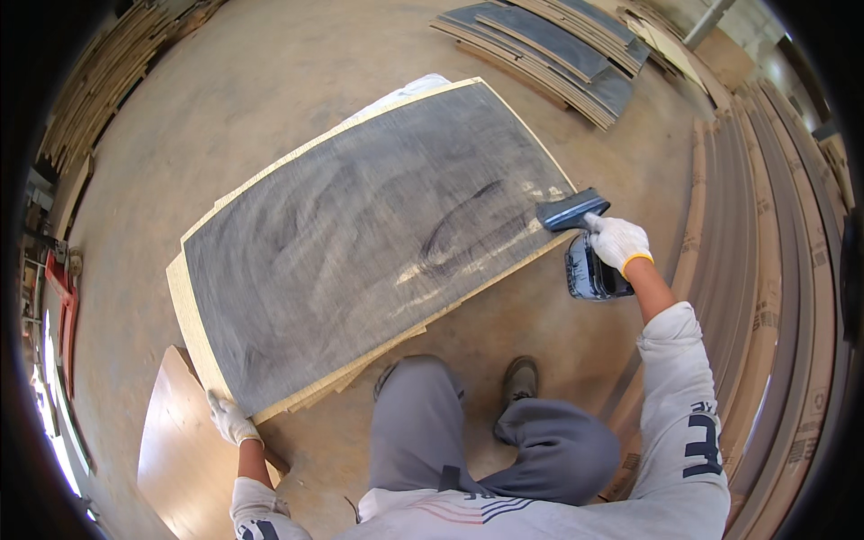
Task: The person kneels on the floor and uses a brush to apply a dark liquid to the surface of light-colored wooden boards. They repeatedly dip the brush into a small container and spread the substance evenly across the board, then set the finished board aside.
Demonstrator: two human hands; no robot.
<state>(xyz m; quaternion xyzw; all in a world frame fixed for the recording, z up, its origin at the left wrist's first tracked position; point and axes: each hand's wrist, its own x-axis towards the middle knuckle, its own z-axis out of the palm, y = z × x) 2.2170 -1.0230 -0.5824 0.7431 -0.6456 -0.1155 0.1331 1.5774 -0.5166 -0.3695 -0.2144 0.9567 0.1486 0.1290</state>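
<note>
A large board with a smeared dark grey face (360, 225) and pale wood edges lies on a stack of similar boards in front of me. My right hand (619, 241), in a white glove with a yellow cuff, is closed round the handle of a wide brush (573, 209). Its dark, bluish head touches the board's right corner. Below that hand stands a cut-open plastic container (587, 275) with dark smears. At the near left corner, my gloved left hand (233, 419) grips the board's edge. Pale bare streaks and a dark oval smear mark the board's right part.
A smooth brown panel (193, 441) lies beside my left arm. Long wrapped boards (751, 270) are stacked along the right. More grey-faced boards (549, 45) lie at the far right, and wood strips (108, 72) at the far left. A red metal frame (65, 315) stands left.
</note>
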